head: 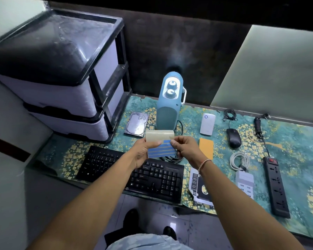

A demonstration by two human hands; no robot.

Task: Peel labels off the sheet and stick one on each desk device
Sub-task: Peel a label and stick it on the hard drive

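Sheet (161, 147) between both pinching hands

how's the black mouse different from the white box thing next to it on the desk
The mouse is black and rounded, tapering toward its front; the white device is a flatter white slab with rounded corners. A thin cable runs from the mouse to a coiled bundle behind it, while no cable shows on the white device. The white device has a small blue ring near its far end; the mouse shows no such mark. Both lie flat on the patterned mat, and neither shows a label.

office desk | keyboard (130, 173), mouse (233, 138), power strip (276, 186), drawer unit (61, 73)
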